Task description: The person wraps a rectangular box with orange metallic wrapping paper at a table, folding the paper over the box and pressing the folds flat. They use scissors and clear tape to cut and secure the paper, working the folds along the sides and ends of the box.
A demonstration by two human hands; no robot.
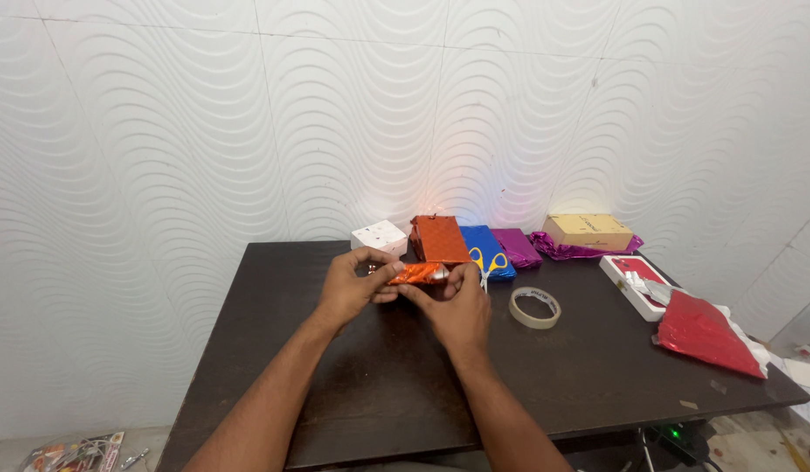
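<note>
Both my hands hold a small parcel wrapped in shiny orange foil (418,274) above the dark table (387,385). My left hand (353,288) pinches its left end with thumb and fingers. My right hand (457,306) grips its right end from below, where a silver patch shows. Just behind the parcel lie an orange wrapped box (438,238), a blue wrapped box (482,240) with yellow-handled scissors (488,262) on it, and a purple wrapped box (515,246).
A roll of clear tape (535,307) lies right of my hands. A small white box (380,236) stands at the back, a cardboard box (588,231) on purple foil at back right. A red-and-white flat box (634,284) and red foil (706,334) sit at the right edge.
</note>
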